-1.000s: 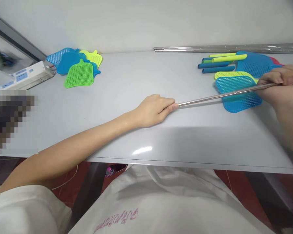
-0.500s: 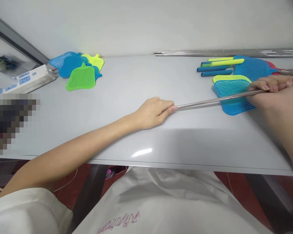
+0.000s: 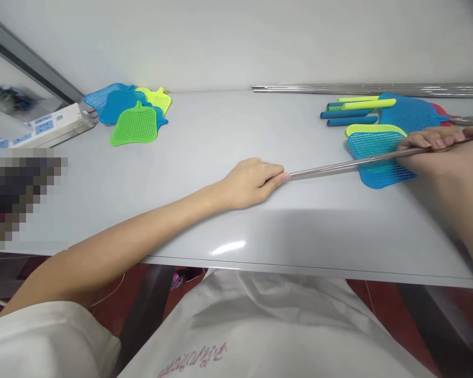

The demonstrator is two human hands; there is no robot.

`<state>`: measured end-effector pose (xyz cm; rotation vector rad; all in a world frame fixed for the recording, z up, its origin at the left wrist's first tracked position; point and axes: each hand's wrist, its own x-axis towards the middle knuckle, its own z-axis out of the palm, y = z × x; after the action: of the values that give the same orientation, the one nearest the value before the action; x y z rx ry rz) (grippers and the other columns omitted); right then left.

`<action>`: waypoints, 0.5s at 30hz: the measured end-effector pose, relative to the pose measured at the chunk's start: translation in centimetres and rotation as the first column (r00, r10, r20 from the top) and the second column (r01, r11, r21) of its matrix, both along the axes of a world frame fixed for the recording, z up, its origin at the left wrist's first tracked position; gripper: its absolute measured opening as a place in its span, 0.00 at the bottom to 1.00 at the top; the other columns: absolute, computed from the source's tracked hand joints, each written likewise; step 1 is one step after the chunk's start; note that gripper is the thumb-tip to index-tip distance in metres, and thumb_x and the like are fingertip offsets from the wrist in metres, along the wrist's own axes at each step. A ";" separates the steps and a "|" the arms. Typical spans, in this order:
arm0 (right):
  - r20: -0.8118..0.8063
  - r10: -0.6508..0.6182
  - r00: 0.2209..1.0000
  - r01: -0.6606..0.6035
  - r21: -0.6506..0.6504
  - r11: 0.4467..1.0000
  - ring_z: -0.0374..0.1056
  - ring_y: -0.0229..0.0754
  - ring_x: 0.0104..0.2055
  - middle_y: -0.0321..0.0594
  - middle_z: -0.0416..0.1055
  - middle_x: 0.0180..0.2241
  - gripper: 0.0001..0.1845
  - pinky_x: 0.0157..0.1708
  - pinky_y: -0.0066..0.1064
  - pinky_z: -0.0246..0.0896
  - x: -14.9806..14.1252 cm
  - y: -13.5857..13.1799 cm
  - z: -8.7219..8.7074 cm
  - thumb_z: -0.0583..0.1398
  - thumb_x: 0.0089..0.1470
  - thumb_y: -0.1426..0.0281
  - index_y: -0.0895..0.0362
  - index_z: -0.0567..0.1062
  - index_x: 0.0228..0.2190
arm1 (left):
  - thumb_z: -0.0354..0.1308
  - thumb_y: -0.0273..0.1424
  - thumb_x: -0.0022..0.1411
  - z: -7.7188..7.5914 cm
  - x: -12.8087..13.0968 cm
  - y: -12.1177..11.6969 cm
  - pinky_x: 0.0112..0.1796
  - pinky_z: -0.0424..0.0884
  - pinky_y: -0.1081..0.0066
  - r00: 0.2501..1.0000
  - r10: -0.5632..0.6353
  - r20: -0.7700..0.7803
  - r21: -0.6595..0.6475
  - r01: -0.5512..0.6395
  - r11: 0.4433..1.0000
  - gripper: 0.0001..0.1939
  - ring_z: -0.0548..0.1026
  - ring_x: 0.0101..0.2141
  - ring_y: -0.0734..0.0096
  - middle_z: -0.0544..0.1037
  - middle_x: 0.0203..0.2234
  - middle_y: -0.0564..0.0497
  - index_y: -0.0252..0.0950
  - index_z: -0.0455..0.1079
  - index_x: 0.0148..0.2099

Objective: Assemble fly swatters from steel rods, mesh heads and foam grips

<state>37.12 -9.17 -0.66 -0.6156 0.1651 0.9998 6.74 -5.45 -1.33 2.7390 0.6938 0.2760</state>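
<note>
A thin metal telescopic rod stretches between my two hands, slanting up to the right above the table. My left hand rests at mid-table and pinches the rod's left end between thumb and fingers. Toward the right edge, my right hand wraps round the other part of the rod; its far end is hidden. Under the rod, beside my right hand, lies a blue mesh fly swatter head, with a yellow swatter head partly beneath it.
Blue, green and yellow plastic tubes lie by another blue swatter head and a red one. Metal rods line the wall. At left are several swatter heads, a green one in front, and a power strip.
Both hands keep their grip on the rod and have hardly moved. The whole view has shifted very slightly.
</note>
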 end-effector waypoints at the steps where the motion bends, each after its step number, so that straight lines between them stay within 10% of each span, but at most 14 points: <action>1: -0.007 0.002 1.000 -0.002 -0.002 1.000 0.38 0.28 0.14 0.29 0.42 0.12 0.12 0.13 0.24 0.37 0.2 0.0 0.0 0.39 0.52 0.69 0.54 0.45 0.18 | 0.36 0.37 0.66 0.0 0.0 0.0 0.28 0.58 0.70 1.000 -0.001 0.003 -0.002 0.001 1.000 0.19 0.59 0.19 0.74 0.60 0.16 0.56 0.37 0.54 0.24; 15: 0.021 0.032 0.999 -0.032 0.002 0.999 0.39 0.29 0.13 0.29 0.41 0.12 0.11 0.13 0.25 0.38 1.1 0.1 -0.1 0.40 0.51 0.72 0.54 0.44 0.19 | 0.36 0.37 0.66 0.0 -0.1 0.0 0.30 0.58 0.70 1.000 -0.013 0.015 -0.020 0.013 1.000 0.19 0.61 0.20 0.73 0.61 0.16 0.55 0.37 0.54 0.24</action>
<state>38.21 -9.07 -0.75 -0.6277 0.1360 1.0237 6.64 -5.49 -1.28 2.7182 0.6708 0.2851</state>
